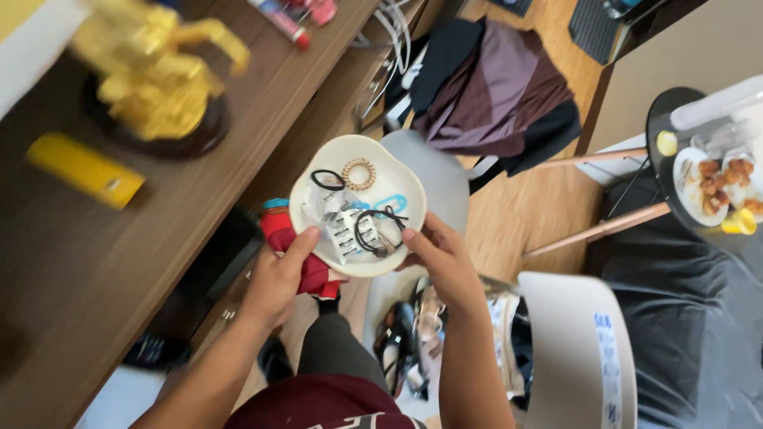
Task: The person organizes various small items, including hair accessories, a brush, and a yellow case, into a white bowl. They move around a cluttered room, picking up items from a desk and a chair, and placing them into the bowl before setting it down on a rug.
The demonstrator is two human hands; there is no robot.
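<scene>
Wooden flooring (548, 206) runs beneath a long brown wooden desk (119, 262) at the left, on which stand a gold-coloured figurine on a dark round base (155, 79) and a yellow oblong block (85, 170). Held above the gap beside the desk is a cream, wavy-rimmed shallow dish (306, 187) containing black hair ties (373, 230), a gold spiral hair tie (359, 174) and a foil blister pack (340, 234). Left hand (278, 278): fingers clasp the dish's near-left rim together with a red cloth (298, 254). Right hand (445, 258): thumb over the near-right rim, fingers grasping beneath. Far right, a small black round table (660, 127) carries a plate of fried food (715, 187).
</scene>
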